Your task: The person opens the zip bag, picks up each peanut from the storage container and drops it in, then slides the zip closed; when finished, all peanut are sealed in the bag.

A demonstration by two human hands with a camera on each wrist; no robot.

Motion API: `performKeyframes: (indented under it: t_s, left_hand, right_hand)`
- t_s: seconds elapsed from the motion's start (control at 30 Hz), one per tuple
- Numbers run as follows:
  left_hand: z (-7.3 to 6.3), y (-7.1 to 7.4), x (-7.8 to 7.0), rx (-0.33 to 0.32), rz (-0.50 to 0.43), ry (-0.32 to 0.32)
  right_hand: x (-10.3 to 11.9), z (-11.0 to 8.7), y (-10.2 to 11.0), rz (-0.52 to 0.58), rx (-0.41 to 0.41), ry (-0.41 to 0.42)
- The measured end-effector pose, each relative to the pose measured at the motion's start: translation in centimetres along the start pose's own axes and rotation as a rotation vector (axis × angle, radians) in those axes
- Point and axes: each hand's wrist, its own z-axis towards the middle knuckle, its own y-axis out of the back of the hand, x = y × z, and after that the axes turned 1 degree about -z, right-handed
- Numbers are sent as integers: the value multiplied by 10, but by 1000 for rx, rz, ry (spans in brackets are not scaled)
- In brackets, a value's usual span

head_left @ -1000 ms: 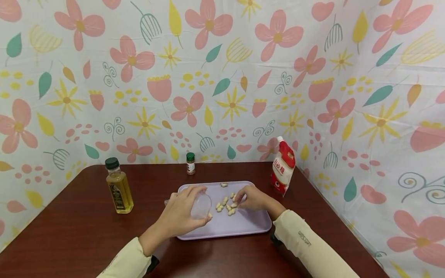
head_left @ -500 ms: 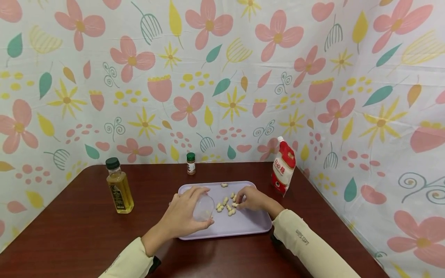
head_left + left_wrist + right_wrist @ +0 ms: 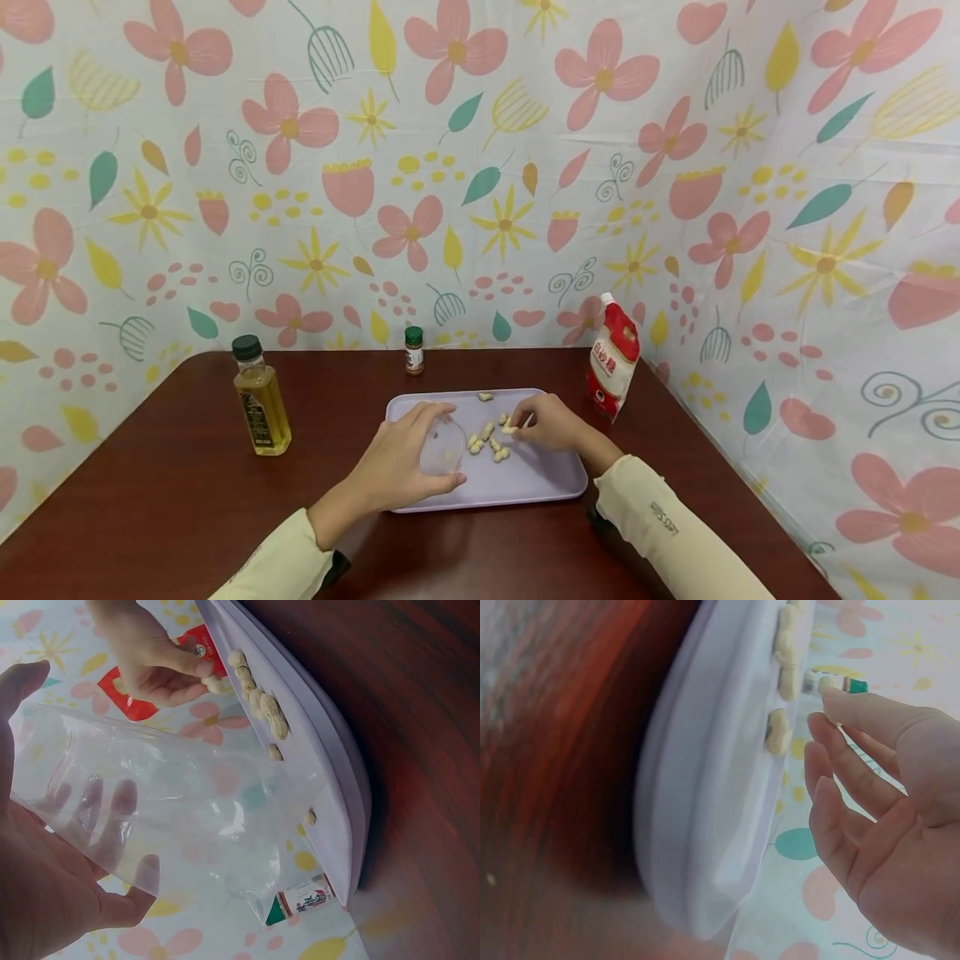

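Note:
My left hand (image 3: pixel 397 458) grips a clear plastic cup (image 3: pixel 442 450), tilted above the left part of a pale lilac tray (image 3: pixel 517 492). In the left wrist view the see-through cup (image 3: pixel 195 802) lies across the picture, thumb and fingers around it. Over the tray's right side, my right hand (image 3: pixel 551 423) pinches a peanut (image 3: pixel 214 684) between thumb and fingertips; the peanut looks just clear of the tray. Several unshelled peanuts (image 3: pixel 488 431) lie in the tray's middle, and a single peanut (image 3: pixel 485 397) lies near its far rim.
A bottle of yellow oil (image 3: pixel 262 400) stands at the left of the dark wood table (image 3: pixel 150 483). Behind the tray is a small green-capped spice jar (image 3: pixel 414 350). A red-and-white sugar pouch (image 3: pixel 613 358) stands at the back right. Flower-patterned cloth (image 3: pixel 480 167) hangs behind.
My right hand has lifted slightly, with the pinched peanut now raised from the group. The left hand and cup have shifted a little to the right.

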Motion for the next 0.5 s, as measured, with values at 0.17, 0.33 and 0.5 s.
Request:
performKeyframes:
  t_s: [0.17,0.33,0.5]
  left_hand:
    - [1,-2,-2,2,22,28]
    - [2,-3,-2,-2,28,45]
    - [3,-4,0,-12,36,47]
  right_hand:
    - [5,-5,3,52,-55,2]
    - [17,-9,5,109,-127,10]
    - [30,-13,8,162,-209,28]
